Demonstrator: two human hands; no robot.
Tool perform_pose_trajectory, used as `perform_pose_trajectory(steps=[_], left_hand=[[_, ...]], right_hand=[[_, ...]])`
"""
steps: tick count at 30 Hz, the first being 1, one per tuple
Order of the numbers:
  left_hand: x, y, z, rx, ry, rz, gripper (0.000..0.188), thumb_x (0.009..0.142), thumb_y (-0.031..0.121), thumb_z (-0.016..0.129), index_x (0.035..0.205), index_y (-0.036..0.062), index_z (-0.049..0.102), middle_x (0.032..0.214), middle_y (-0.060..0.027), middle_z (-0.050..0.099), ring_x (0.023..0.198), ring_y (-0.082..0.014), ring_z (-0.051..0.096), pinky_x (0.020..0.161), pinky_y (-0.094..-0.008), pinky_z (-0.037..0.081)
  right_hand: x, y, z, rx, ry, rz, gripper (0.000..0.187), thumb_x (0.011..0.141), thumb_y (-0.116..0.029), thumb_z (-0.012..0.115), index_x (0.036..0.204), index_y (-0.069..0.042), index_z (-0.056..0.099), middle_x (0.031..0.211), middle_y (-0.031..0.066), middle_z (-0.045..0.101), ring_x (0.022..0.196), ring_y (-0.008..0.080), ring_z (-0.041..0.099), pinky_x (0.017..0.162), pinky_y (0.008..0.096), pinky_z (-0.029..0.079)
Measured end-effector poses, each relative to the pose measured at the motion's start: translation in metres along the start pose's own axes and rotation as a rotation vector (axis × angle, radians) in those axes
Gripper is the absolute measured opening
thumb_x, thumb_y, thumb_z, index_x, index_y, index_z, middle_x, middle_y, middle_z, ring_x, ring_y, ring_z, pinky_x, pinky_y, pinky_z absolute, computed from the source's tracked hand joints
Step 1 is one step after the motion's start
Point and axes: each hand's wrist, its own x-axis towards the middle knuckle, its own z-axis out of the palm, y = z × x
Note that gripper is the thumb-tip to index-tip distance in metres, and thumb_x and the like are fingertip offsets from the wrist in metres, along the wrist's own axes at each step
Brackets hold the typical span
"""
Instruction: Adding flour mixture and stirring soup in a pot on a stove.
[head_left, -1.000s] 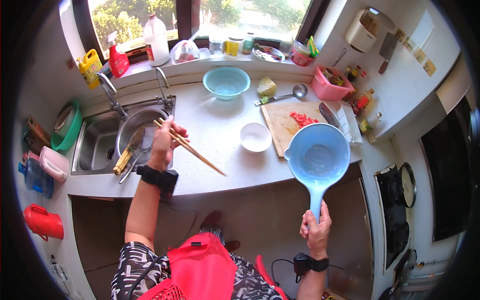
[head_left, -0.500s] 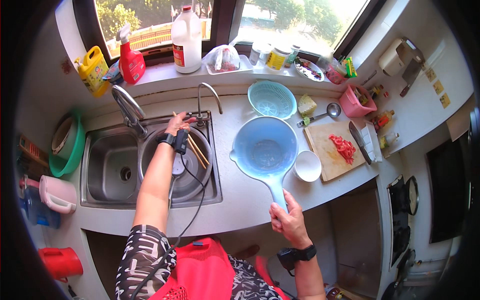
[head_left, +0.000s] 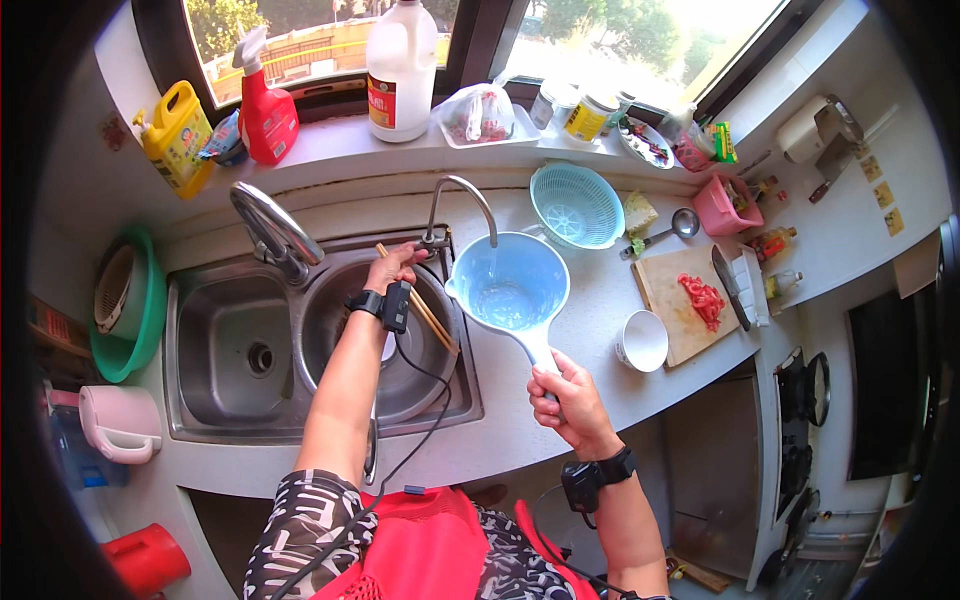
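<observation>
My right hand [head_left: 572,402] is closed round the handle of a light blue water dipper [head_left: 510,265], held level over the counter. Its bowl sits beneath the tip of a thin curved faucet [head_left: 462,182], and its inside glints. Whether water is running is hard to tell. My left hand [head_left: 397,268] reaches over the right sink basin with a pair of wooden chopsticks [head_left: 436,323] in its grip, slanting down toward the basin's right rim. Its fingertips are at the base of the thin faucet. A round metal pan or basin [head_left: 330,290] shows below my forearm, partly hidden.
A larger faucet [head_left: 270,225] rises behind the left sink basin [head_left: 225,345]. To the right are a blue colander [head_left: 577,205], a white bowl [head_left: 642,341], and a cutting board [head_left: 660,290] with chopped red pieces [head_left: 703,302] and a knife [head_left: 731,285]. A cable hangs from my left wrist.
My right hand has brought the dipper left and under the thin faucet's spout. My left hand stays at that faucet's base with the chopsticks. The whole view has shifted slightly.
</observation>
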Motion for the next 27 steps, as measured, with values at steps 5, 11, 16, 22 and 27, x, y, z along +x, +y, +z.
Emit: perform_pose_trajectory(steps=[5, 11, 16, 22, 27], left_hand=[[0.0, 0.0, -0.008, -0.079, -0.014, -0.104, 0.026, 0.094, 0.005, 0.057, 0.118, 0.0065, 0.049, 0.104, -0.0163, 0.065, 0.045, -0.0038, 0.039, 0.04, -0.0151, 0.036], [0.002, -0.004, -0.013, -0.125, 0.015, -0.175, 0.031, 0.093, 0.003, 0.057, 0.122, 0.0067, 0.048, 0.104, -0.0172, 0.064, 0.045, -0.0041, 0.035, 0.038, -0.0156, 0.034], [0.005, -0.008, -0.016, -0.138, -0.001, -0.183, 0.034, 0.092, 0.001, 0.058, 0.124, 0.0062, 0.047, 0.104, -0.0187, 0.064, 0.046, -0.0042, 0.034, 0.039, -0.0164, 0.033], [0.016, -0.012, -0.032, -0.086, -0.058, -0.129, 0.038, 0.089, -0.002, 0.059, 0.125, 0.0048, 0.047, 0.094, -0.013, 0.064, 0.047, -0.0042, 0.037, 0.041, -0.017, 0.035], [0.004, -0.004, -0.021, -0.068, -0.059, -0.162, 0.044, 0.088, -0.003, 0.06, 0.128, 0.0053, 0.044, 0.1, -0.0166, 0.066, 0.047, -0.0052, 0.039, 0.042, -0.0172, 0.037]], right_hand=[[0.014, 0.002, 0.005, 0.036, -0.016, 0.025, 0.023, 0.096, -0.008, 0.055, 0.118, -0.007, 0.048, 0.075, 0.0002, 0.049, 0.051, 0.0032, 0.039, 0.043, 0.0189, 0.031], [0.019, 0.013, -0.001, 0.038, -0.026, 0.075, 0.022, 0.096, -0.009, 0.055, 0.117, -0.008, 0.047, 0.075, 0.0004, 0.049, 0.051, 0.0031, 0.039, 0.043, 0.0184, 0.031], [0.038, 0.016, -0.005, 0.037, -0.009, -0.043, 0.034, 0.096, -0.01, 0.055, 0.128, -0.008, 0.045, 0.075, 0.0003, 0.049, 0.051, 0.0035, 0.039, 0.042, 0.0186, 0.031], [0.053, 0.036, 0.012, 0.016, -0.089, -0.05, 0.043, 0.098, -0.012, 0.052, 0.139, -0.011, 0.039, 0.074, 0.0002, 0.048, 0.049, 0.0032, 0.036, 0.042, 0.0182, 0.031], [0.023, 0.044, -0.016, 0.151, -0.096, -0.047, 0.035, 0.099, -0.013, 0.051, 0.132, -0.009, 0.042, 0.075, 0.0012, 0.048, 0.048, 0.0034, 0.035, 0.041, 0.017, 0.03]])
